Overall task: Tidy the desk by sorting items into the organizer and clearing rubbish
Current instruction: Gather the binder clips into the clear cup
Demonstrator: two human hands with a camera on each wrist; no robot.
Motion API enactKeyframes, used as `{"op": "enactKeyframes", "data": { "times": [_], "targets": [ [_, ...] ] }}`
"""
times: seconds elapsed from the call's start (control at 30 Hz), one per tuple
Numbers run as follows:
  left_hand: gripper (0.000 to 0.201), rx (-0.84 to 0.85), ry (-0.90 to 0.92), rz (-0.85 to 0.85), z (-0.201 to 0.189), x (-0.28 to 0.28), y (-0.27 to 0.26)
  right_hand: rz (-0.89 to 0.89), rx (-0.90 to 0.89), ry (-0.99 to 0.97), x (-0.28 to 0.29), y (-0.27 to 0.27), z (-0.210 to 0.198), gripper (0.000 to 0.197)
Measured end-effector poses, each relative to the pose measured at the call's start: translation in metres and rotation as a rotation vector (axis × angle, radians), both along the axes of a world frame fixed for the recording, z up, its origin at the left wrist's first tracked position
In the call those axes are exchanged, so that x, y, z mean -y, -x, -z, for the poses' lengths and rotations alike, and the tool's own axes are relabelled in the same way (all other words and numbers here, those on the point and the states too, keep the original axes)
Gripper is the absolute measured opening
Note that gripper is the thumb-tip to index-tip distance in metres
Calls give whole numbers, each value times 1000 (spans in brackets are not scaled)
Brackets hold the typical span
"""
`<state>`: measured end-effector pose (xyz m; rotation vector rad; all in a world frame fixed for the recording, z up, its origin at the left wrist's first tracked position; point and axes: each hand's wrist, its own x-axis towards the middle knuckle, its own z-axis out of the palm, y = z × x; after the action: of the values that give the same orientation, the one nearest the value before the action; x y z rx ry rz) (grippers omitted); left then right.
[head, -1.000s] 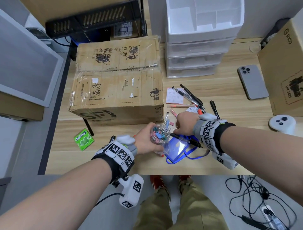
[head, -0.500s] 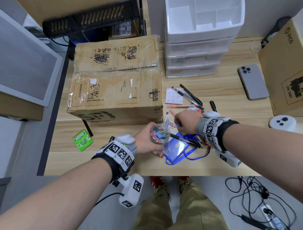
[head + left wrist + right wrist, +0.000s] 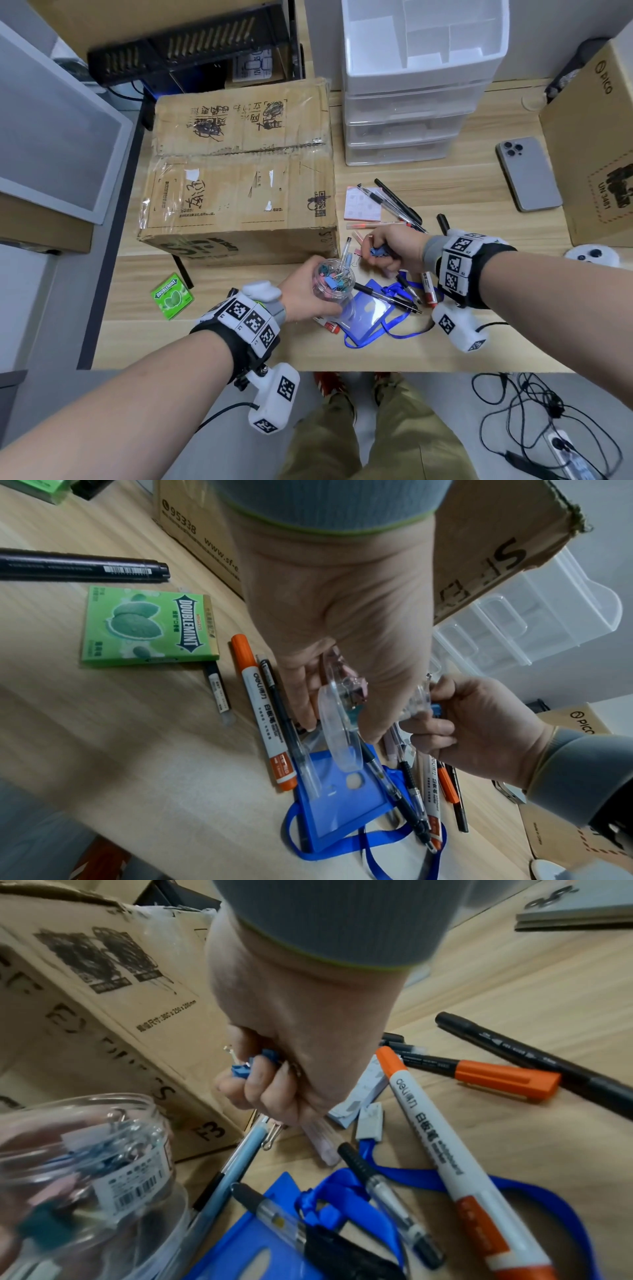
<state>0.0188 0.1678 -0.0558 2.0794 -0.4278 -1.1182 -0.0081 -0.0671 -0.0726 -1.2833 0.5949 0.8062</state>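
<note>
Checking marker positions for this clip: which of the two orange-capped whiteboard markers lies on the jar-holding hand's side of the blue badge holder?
The marker left of the badge holder, beside the Doublemint pack; the other lies below the right hand.

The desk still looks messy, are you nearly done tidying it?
Not nearly. Done: many binder clips are in the clear jar held by the left hand. In hand: the right hand grips blue clips. Left: pens, markers, a blue badge holder, sticky notes and a gum pack; the organizer top looks empty.
</note>
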Motion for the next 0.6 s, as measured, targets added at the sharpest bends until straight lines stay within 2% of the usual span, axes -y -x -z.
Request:
{"op": "enactKeyframes", "data": {
  "times": [0.13, 0.23, 0.3, 0.47, 0.53, 0.6],
  "targets": [
    [75, -18, 17, -17, 0, 2, -1, 30, 13, 9, 0, -5, -3, 40],
    [75, -27, 20, -21, 1, 3, -2, 16, 58, 149, -6, -10, -5, 48],
    [75, -30, 21, -18, 1, 3, -3, -96, 150, 340, -7, -14, 2, 47],
    [74, -31, 22, -20, 2, 2, -3, -585, 446, 772, -11, -15, -1, 22],
    [75, -32, 17, -16, 3, 2, -4, -672, 549, 914, -13, -15, -1, 25],
    [78, -38, 11, -14, 3, 2, -4, -672, 554, 949, -12, -16, 3, 27]
  ]
}}
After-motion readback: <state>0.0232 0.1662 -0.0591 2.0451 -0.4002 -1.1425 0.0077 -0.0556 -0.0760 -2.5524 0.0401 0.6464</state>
